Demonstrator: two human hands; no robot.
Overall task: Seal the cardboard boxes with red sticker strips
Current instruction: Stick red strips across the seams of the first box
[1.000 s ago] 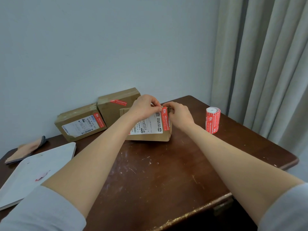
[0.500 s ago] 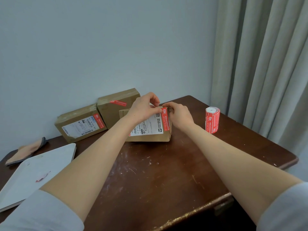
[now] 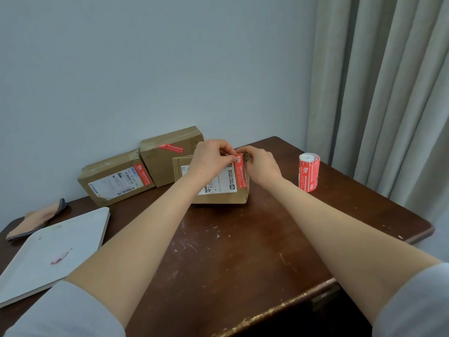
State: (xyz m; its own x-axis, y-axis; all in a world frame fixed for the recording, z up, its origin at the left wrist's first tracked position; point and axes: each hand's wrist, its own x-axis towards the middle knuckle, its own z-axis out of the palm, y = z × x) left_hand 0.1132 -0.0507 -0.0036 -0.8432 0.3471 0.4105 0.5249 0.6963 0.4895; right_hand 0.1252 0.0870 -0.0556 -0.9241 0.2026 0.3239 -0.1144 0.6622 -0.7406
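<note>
Head view: left hand (image 3: 209,159) pinches red strip (image 3: 241,175) atop box (image 3: 218,198); right hand (image 3: 263,166) grips box.

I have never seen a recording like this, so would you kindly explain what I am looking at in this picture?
There is no machine: a person wears a camera on the head, looking down at their own arms. The left hand and right hand meet at the top edge of the nearest box; the left fingers pinch the upper end of a red sticker strip, the right hand grips the box's corner. On the table also stand two stickered boxes, a sticker roll, a white tray and a cloth.
</note>
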